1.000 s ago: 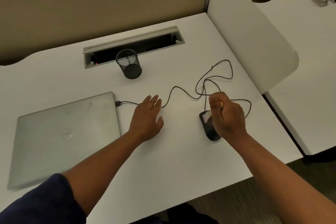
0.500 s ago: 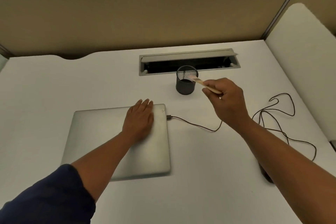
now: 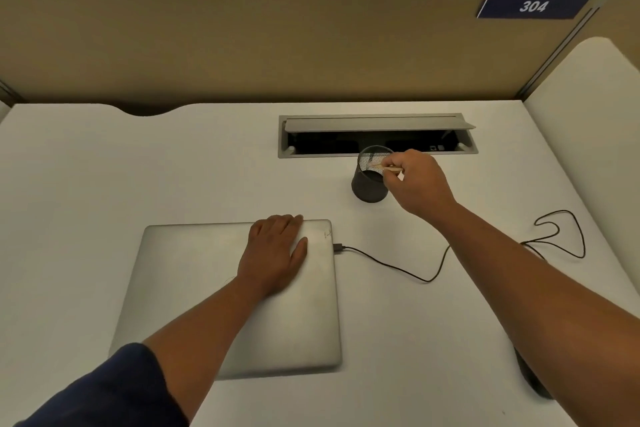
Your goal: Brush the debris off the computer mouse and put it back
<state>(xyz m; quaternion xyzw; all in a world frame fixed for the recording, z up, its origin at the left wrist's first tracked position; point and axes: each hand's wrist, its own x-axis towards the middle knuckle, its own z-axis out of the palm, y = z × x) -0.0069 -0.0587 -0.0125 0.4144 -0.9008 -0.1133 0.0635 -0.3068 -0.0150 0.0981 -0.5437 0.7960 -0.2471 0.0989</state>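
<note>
Now on the put-back step: right hand (image 3: 417,180) pinches brush (image 3: 382,167) over cup (image 3: 369,189) at 12 o'clock. Left hand (image 3: 277,250) flat on laptop (image 3: 194,288). Mouse (image 3: 533,381) at 4 o'clock. Next, I'd say: release brush into cup.

Both of the person's forearms are bare. The left hand (image 3: 277,250) and the right hand (image 3: 420,182) wear no rings, watch or gloves that I can make out. A dark navy sleeve (image 3: 114,392) covers the left upper arm, ending near the elbow in a soft, loose edge. The right arm shows no sleeve within view.
</note>
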